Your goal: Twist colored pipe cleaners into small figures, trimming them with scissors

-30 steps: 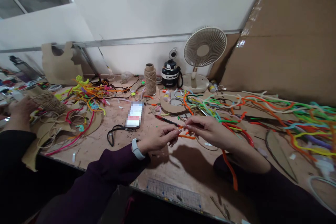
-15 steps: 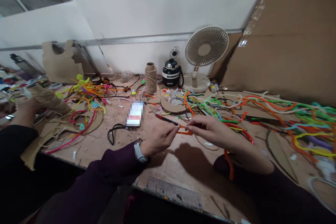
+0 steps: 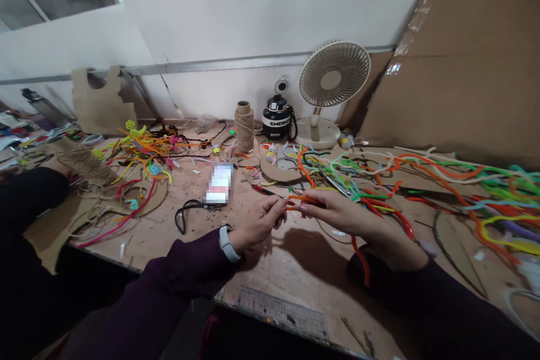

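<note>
An orange pipe cleaner (image 3: 297,198) runs between my two hands over the middle of the table, bent into a narrow loop. My left hand (image 3: 262,219) pinches its left end between thumb and forefinger. The fingers of my right hand (image 3: 331,209) are closed on its other side, and a long orange tail (image 3: 361,264) hangs below that wrist. Just behind my fingers lies a dark tool with red handles (image 3: 264,189), partly hidden. Scissors (image 3: 337,185) rest behind my right hand among coloured pipe cleaners (image 3: 379,166).
A phone (image 3: 218,183) with a black strap lies left of my hands. Behind stand a twine spool (image 3: 244,126), a black bottle (image 3: 276,121) and a fan (image 3: 333,76). A clear ruler (image 3: 282,312) lies at the front edge. Another person's sleeve (image 3: 31,197) is at the left.
My hands have turned slightly and come closer on the orange loop, with the right fingers now more stretched along it. The other person's arm at the left has shifted.
</note>
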Demonstrator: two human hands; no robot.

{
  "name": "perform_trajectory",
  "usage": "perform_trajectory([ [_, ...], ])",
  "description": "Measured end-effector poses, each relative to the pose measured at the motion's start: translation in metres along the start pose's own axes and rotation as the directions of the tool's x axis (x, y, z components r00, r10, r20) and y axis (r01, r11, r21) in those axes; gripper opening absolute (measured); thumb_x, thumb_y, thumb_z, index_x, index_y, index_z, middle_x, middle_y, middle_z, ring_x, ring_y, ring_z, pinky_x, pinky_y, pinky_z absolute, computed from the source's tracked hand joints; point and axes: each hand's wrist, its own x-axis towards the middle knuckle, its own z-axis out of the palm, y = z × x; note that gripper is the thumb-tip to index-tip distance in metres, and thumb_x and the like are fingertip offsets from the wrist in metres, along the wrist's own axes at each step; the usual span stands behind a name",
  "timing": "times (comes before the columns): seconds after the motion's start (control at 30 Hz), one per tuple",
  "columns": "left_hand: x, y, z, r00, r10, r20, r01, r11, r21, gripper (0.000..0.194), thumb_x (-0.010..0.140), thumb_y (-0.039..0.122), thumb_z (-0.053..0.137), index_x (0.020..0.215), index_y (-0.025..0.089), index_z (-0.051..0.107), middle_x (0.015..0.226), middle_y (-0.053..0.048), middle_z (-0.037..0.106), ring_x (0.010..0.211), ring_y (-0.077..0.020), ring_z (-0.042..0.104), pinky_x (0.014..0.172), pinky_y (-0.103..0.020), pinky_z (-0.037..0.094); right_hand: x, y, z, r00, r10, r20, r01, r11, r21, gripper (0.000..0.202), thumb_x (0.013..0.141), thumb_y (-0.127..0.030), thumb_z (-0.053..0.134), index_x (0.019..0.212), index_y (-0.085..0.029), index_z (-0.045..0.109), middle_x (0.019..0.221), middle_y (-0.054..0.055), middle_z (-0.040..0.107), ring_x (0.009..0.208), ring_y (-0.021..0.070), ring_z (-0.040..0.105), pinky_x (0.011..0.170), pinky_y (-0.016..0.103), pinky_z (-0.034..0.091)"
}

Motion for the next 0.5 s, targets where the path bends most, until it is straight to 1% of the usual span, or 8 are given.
perform_trajectory([
  [0.07,0.0023,0.0011,-0.0021,0.991,-0.050,0.125,0.059,0.996,-0.069,0.049,0.089,0.061,0.040,0.070,0.017,0.048,0.059,0.003,0.046,0.052,-0.0091,0.041,0.053,-0.023,0.034,0.0001,0.0037,-0.0021,0.999,0.019,0.036,-0.021,0.998,0.057,0.044,0.088,-0.058,0.046,0.077,-0.017,0.057,0.068,0.000,0.052,0.063,0.0137,0.046,0.057,0.025,0.035],
  [0.1,0.0032,0.0014,-0.0033,0.985,-0.056,0.166,0.070,0.995,-0.077,0.049,0.089,0.062,0.040,0.071,0.017,0.048,0.061,0.002,0.047,0.053,-0.0091,0.042,0.053,-0.023,0.035,0.0000,0.0051,-0.0029,0.998,0.033,0.049,-0.036,0.997,0.073,0.044,0.087,-0.059,0.047,0.077,-0.017,0.056,0.068,0.000,0.050,0.062,0.0135,0.045,0.056,0.024,0.035],
  [0.13,0.0039,0.0013,-0.0045,0.982,-0.049,0.182,0.063,0.996,-0.068,0.050,0.088,0.062,0.040,0.071,0.017,0.048,0.062,0.002,0.048,0.054,-0.0090,0.043,0.054,-0.023,0.036,-0.0001,0.0060,-0.0034,0.998,0.043,0.055,-0.047,0.996,0.073,0.044,0.087,-0.059,0.047,0.077,-0.017,0.056,0.068,0.000,0.049,0.062,0.0135,0.044,0.056,0.024,0.034],
  [0.2,0.0044,-0.0003,-0.0064,0.985,-0.019,0.171,0.023,1.000,-0.018,0.049,0.090,0.061,0.039,0.071,0.017,0.048,0.063,0.002,0.048,0.056,-0.0091,0.044,0.056,-0.023,0.036,-0.0004,0.0068,-0.0035,0.997,0.037,0.061,-0.040,0.998,0.048,0.043,0.088,-0.058,0.047,0.081,-0.017,0.058,0.070,0.000,0.051,0.064,0.0141,0.046,0.057,0.025,0.035],
  [0.3,0.0042,-0.0042,-0.0080,0.985,0.040,0.166,-0.053,0.996,0.075,0.047,0.094,0.056,0.034,0.071,0.017,0.047,0.064,0.001,0.048,0.058,-0.0096,0.045,0.058,-0.023,0.037,-0.0009,0.0066,-0.0023,0.994,0.004,0.106,-0.006,1.000,0.016,0.042,0.090,-0.056,0.045,0.085,-0.017,0.060,0.073,0.001,0.054,0.068,0.0154,0.049,0.061,0.026,0.037],
  [0.43,0.0040,-0.0051,-0.0096,0.972,0.122,0.200,-0.171,0.954,0.246,0.044,0.097,0.047,0.032,0.070,0.017,0.048,0.064,0.001,0.050,0.061,-0.0100,0.046,0.061,-0.023,0.037,-0.0011,0.0047,-0.0015,0.987,0.004,0.161,-0.016,0.997,0.074,0.043,0.090,-0.057,0.046,0.080,-0.017,0.059,0.069,-0.001,0.049,0.065,0.0136,0.045,0.059,0.024,0.035],
  [0.5,0.0040,-0.0034,-0.0104,0.965,0.161,0.206,-0.219,0.927,0.304,0.043,0.098,0.044,0.032,0.069,0.017,0.049,0.065,0.000,0.052,0.062,-0.0105,0.047,0.063,-0.023,0.038,-0.0009,0.0029,-0.0017,0.983,0.002,0.183,-0.024,0.993,0.119,0.044,0.089,-0.058,0.046,0.078,-0.017,0.057,0.068,-0.002,0.046,0.064,0.0130,0.044,0.058,0.024,0.035],
])
